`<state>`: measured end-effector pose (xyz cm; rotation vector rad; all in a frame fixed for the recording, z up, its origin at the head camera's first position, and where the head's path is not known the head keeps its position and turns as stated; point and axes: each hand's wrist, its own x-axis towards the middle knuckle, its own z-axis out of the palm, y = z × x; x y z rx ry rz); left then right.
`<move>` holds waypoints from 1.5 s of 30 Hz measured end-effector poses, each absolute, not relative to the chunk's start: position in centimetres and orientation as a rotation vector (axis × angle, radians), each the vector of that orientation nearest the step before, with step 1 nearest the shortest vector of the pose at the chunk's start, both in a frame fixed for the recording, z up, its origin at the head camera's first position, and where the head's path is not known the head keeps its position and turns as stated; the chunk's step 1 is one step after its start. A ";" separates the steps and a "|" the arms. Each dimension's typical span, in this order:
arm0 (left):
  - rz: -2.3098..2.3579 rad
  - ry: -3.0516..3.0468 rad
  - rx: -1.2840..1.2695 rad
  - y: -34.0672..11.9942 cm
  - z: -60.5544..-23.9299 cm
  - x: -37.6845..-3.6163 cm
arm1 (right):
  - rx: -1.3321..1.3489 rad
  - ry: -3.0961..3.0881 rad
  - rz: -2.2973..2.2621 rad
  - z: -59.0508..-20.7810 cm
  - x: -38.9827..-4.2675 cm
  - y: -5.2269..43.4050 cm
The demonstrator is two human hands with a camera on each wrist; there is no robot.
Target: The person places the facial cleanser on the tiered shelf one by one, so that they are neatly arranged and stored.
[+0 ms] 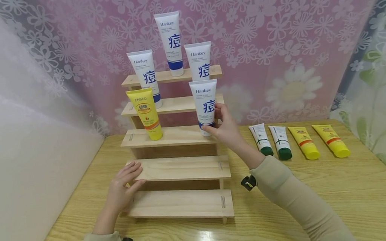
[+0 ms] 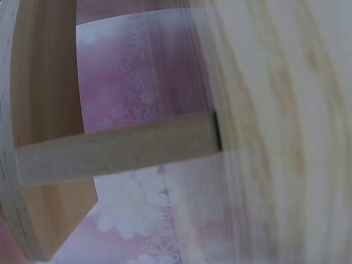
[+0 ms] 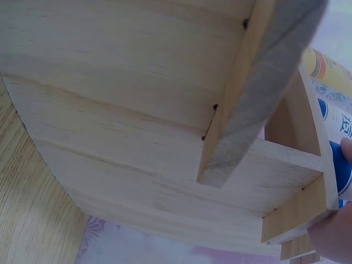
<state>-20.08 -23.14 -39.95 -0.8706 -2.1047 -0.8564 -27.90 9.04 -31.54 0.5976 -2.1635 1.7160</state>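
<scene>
Right hand (image 1: 225, 127) fingers are curling around the white blue-printed plastic tube (image 1: 204, 106), standing it on the stepped wooden rack's (image 1: 183, 168) middle shelf; left hand (image 1: 121, 186) is resting flat, fingers relaxed, steadying a lower step. Next: letting go cleanly.

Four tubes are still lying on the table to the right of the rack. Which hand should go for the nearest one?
The right, probably. The right hand grips a white tube on the rack's right end, closest to the lying green-capped tube. The left hand rests on the rack's far left edge, and would have to cross over.
</scene>
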 end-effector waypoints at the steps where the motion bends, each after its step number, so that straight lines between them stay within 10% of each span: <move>1: -0.856 -2.105 -0.870 -23.1 -40.0 -20.1 | 0.613 -2.151 1.734 -32.4 -28.8 9.3; 10: -0.870 -2.089 -0.882 -23.1 -40.0 -20.1 | 0.686 -2.070 1.819 -37.0 -33.4 12.2; 21: -0.871 -2.090 -0.877 -23.1 -39.9 -20.1 | 0.590 -2.145 1.706 -32.0 -25.6 12.9; 30: -0.857 -2.094 -0.867 -23.0 -39.8 -20.0 | 0.558 -2.193 1.681 -39.9 -32.3 17.9; 45: -0.845 -2.108 -0.865 -23.1 -39.9 -20.1 | 0.415 -2.321 1.553 -33.8 -24.1 17.4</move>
